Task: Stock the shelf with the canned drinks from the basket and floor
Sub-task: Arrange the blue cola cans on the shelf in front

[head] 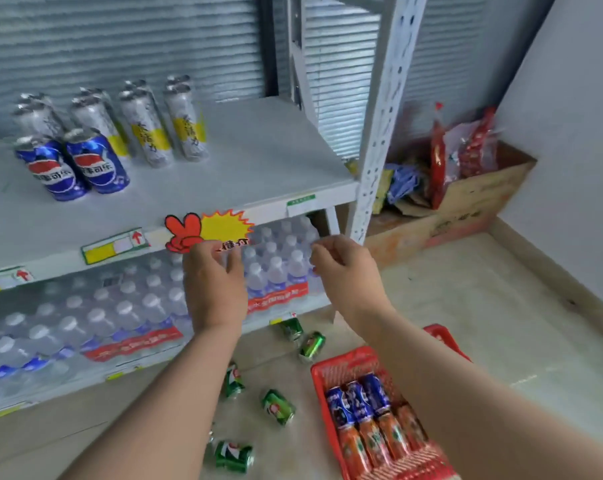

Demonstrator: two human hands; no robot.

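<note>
Nearest, on the floor (466, 306), a red basket (331, 367) holds blue cans (357, 398) at its far end and orange cans (376, 441) closer in, all lying on their sides. Left of the basket, green cans (277, 407) lie scattered on the floor, some close to the foot of the shelf.

Both forearms reach forward over them. The left hand (215, 289) is raised before the shelf edge (68, 261), fingers loosely curled and holding nothing, its fingertips beside a red-and-yellow paper tag (206, 230). The right hand (345, 268) hangs just to the right, fingers curled inward, also empty.

Behind the hands, wrapped packs of water bottles (120, 317) fill the lower level. On the upper shelf board (258, 150), two blue cans stand in front of tall silver cans (144, 129). Far right, a cardboard box (466, 202) of snack bags sits in the corner.
</note>
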